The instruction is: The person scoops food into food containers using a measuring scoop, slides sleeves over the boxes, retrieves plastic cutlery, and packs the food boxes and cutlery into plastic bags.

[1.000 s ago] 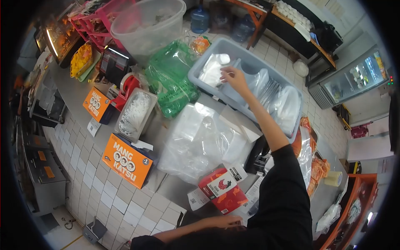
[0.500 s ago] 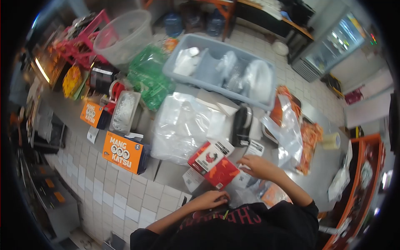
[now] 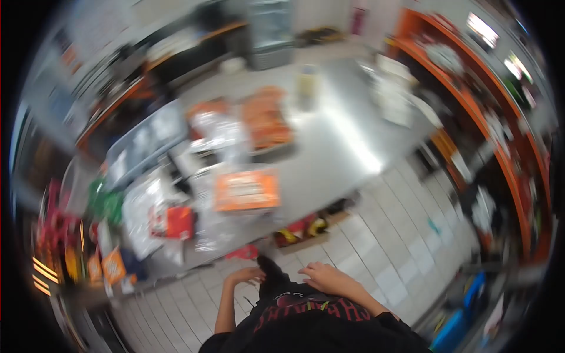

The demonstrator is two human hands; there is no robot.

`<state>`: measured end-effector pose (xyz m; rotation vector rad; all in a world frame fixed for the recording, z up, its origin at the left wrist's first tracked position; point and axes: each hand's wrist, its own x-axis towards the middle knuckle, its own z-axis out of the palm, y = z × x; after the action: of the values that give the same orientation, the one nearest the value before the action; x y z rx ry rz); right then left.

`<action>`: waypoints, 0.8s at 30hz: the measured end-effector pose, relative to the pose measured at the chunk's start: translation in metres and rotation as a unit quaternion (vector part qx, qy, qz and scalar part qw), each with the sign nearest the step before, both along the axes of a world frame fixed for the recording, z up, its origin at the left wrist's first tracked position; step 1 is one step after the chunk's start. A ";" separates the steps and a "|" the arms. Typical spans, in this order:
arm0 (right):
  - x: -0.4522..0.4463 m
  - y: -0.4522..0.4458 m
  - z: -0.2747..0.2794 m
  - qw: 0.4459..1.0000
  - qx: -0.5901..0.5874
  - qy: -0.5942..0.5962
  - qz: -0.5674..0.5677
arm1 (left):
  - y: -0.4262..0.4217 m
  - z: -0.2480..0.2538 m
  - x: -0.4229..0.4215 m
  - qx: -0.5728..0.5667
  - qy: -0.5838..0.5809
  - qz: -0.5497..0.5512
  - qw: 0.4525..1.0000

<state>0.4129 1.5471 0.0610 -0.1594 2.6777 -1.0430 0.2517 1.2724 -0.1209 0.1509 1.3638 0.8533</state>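
Note:
Close to the front of my black shirt, my left hand has its fingers bent and blurred; whether it holds anything is unclear. On the other side, my right hand hangs over the shirt, fingers loosely curled, with no object visible in it. Both are apart from the metal table. An orange box rests on clear plastic near the table's front edge. To its left lie a red box and clear plastic bags. Orange food in plastic sits behind the orange box.
A grey-blue divided bin and a green bag are at the table's left. Orange shelves stand at the right. Below the table edge is a crate on the tiled floor. White cloth-like material lies at the table's right end.
The view has swung right, shifting the table's contents leftward and showing more shelves and floor. My right hand has left the area by the red box and is now in front of my shirt.

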 end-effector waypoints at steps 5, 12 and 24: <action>0.120 0.081 -0.058 0.963 -0.050 -0.259 -0.059 | 0.002 -0.151 0.116 -0.057 0.217 0.333 0.916; 0.159 0.297 -0.148 0.968 -0.148 -0.069 -0.190 | 0.180 -0.080 0.163 -0.193 0.080 -0.043 0.977; 0.566 0.537 -0.297 0.499 -0.374 -0.235 -0.745 | 0.640 -0.211 0.114 0.146 0.520 -0.586 0.605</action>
<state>0.9786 2.0843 -0.2360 2.1933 1.0593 -2.0045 0.3653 1.9125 -0.3321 1.8374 1.6681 -0.3167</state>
